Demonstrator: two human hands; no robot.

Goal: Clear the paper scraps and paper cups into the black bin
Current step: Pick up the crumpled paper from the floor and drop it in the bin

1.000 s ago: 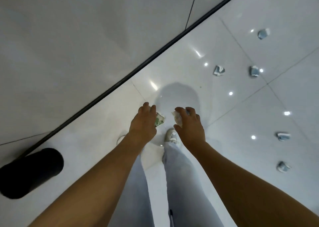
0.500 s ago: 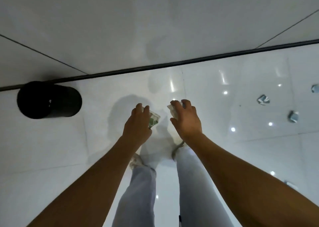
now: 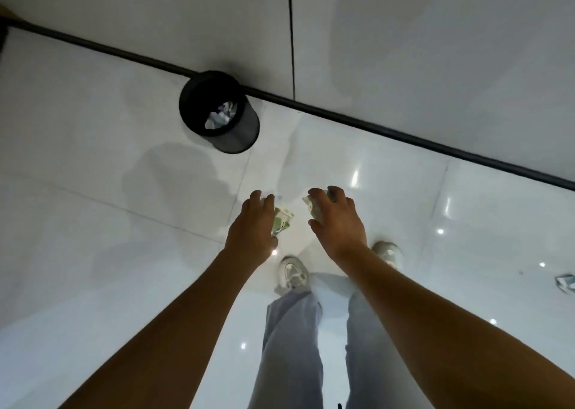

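Observation:
The black bin (image 3: pixel 236 134) stands on the white floor against the wall, up and left of my hands, with crumpled paper (image 3: pixel 221 116) showing inside it. My left hand (image 3: pixel 253 228) grips a crushed green and white paper cup (image 3: pixel 281 220). My right hand (image 3: pixel 337 222) holds another crumpled piece of paper (image 3: pixel 312 205), mostly hidden under the fingers. Both hands are stretched out in front of me, well short of the bin.
A glossy white tiled floor (image 3: pixel 93 222) meets a grey wall along a dark skirting strip (image 3: pixel 373 127). One paper scrap (image 3: pixel 565 282) lies at the right edge. My legs and two light shoes (image 3: pixel 292 273) are below the hands.
The view has turned left, so the bin moved from the left edge toward the upper middle and its inside now shows. Both hands still hold their paper. The scattered scraps have slid out on the right.

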